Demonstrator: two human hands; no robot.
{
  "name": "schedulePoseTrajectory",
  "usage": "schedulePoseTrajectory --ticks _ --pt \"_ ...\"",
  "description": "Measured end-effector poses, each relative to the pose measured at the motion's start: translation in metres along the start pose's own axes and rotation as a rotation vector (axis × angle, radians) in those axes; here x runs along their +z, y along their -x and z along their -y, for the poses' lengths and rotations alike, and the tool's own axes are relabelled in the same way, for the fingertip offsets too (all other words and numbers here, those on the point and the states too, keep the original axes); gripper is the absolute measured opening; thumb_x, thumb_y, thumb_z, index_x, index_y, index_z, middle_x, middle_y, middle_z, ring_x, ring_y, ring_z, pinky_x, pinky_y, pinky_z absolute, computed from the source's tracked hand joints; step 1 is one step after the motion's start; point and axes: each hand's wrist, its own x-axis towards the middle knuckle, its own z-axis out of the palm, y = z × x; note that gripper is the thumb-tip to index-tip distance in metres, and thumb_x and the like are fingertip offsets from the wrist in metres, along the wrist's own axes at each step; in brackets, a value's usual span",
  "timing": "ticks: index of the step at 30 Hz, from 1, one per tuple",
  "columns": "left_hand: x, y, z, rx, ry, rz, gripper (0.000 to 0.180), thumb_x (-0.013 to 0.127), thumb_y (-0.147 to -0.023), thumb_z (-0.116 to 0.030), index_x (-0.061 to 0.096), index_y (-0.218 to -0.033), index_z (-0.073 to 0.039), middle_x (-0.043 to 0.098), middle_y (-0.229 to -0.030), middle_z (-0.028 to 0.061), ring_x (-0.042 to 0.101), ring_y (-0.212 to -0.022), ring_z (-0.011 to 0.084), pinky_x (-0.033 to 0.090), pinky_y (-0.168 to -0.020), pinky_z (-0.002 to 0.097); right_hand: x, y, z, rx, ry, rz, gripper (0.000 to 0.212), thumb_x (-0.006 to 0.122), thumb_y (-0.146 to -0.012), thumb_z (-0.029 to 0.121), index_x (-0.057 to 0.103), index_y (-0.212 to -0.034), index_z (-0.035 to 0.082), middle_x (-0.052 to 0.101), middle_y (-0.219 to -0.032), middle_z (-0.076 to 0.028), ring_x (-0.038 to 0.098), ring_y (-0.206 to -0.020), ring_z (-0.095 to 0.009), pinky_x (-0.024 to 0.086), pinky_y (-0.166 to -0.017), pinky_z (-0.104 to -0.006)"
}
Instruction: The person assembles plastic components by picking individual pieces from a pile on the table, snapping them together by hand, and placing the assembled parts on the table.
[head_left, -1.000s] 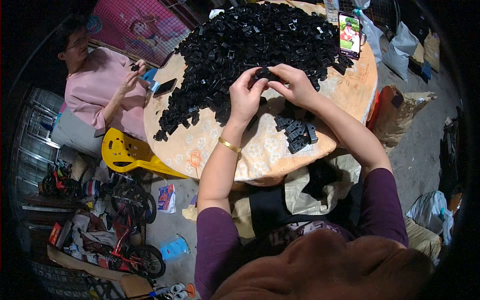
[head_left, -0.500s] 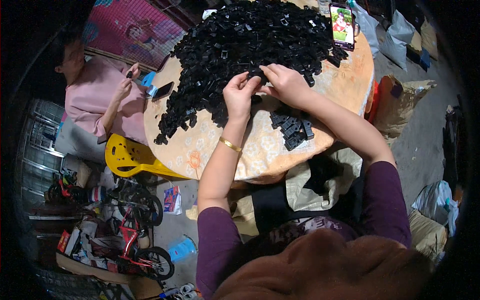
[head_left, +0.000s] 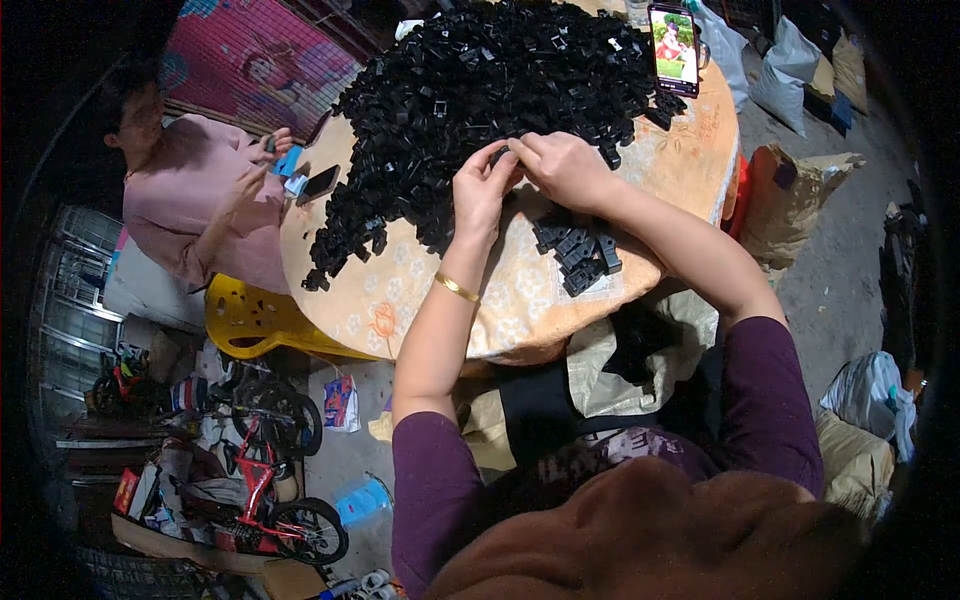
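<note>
My left hand point(head_left: 481, 193) and my right hand point(head_left: 566, 168) meet over the near edge of a big heap of small black plastic parts point(head_left: 470, 90). Between the fingertips of both hands is one small black plastic part point(head_left: 499, 156), mostly covered by the fingers. Both hands are closed in a pinch on it. Below my right wrist lies a smaller pile of black plastic parts point(head_left: 578, 256), apart from the heap, on the flowered tablecloth point(head_left: 515, 295).
A lit phone point(head_left: 674, 50) stands upright at the table's far right. At the left, a person in pink point(head_left: 190, 190) holds something small beside a dark phone point(head_left: 319, 182). An open woven sack point(head_left: 610, 380) hangs below the near edge; more sacks point(head_left: 795, 205) stand at right.
My fingertips have drawn closer together, and the black part now shows between them. The person at left has raised their hands slightly. The whole view has shifted a little.
</note>
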Motion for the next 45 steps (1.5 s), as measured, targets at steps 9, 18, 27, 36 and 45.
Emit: schedulePoseTrajectory --ticks 9,18,27,36,45 --pt "-0.014 -0.003 -0.007 0.544 -0.604 0.140 0.029 0.065 -0.071 -0.003 0.060 -0.099 -0.001 0.062 -0.090 0.0121 0.061 -0.075 0.0171 0.048 -0.066 0.0264 -0.006 0.000 -0.004 0.403 -0.360 0.218 0.032 0.061 -0.074 0.011 0.055 -0.104 0.002 0.060 -0.098 -0.012 0.060 -0.076 -0.027 0.048 -0.064 -0.0303" --pt "-0.015 0.000 -0.013 0.622 -0.764 0.008 0.020 0.060 -0.077 -0.004 0.060 -0.095 0.001 0.064 -0.079 0.0109 0.063 -0.070 0.0140 0.049 -0.062 0.0242 -0.013 -0.010 0.001 0.359 -0.407 0.181 0.022 0.063 -0.076 0.020 0.059 -0.087 0.002 0.058 -0.079 -0.013 0.058 -0.066 -0.027 0.046 -0.058 -0.0350" --pt "-0.008 0.011 -0.021 0.320 -0.819 0.470 0.029 0.069 -0.067 -0.005 0.060 -0.094 -0.001 0.059 -0.088 0.0084 0.059 -0.076 0.0144 0.049 -0.068 0.0261 -0.014 -0.039 -0.086 0.543 -0.310 0.307 0.039 0.062 -0.075 0.036 0.061 -0.095 0.003 0.062 -0.088 -0.016 0.061 -0.080 -0.029 0.048 -0.069 -0.0363" --pt "-0.037 -0.002 -0.040 0.065 -0.682 0.419 0.030 0.069 -0.070 -0.015 0.060 -0.095 0.000 0.062 -0.083 0.0072 0.060 -0.073 0.0156 0.049 -0.065 0.0264 0.029 -0.011 -0.083 0.645 -0.011 0.457 0.027 0.066 -0.069 0.031 0.063 -0.075 0.005 0.062 -0.082 -0.014 0.059 -0.079 -0.031 0.048 -0.070 -0.0394" --pt "-0.023 0.005 -0.008 0.389 -1.499 0.254 0.020 0.065 -0.069 -0.013 0.064 -0.087 -0.005 0.055 -0.090 0.0122 0.051 -0.090 0.0289 0.042 -0.077 0.0352 0.032 -0.014 -0.082 0.734 -0.612 0.070 0.031 0.072 -0.068 0.026 0.060 -0.083 0.002 0.059 -0.076 -0.005 0.056 -0.066 -0.014 0.047 -0.060 -0.0264"
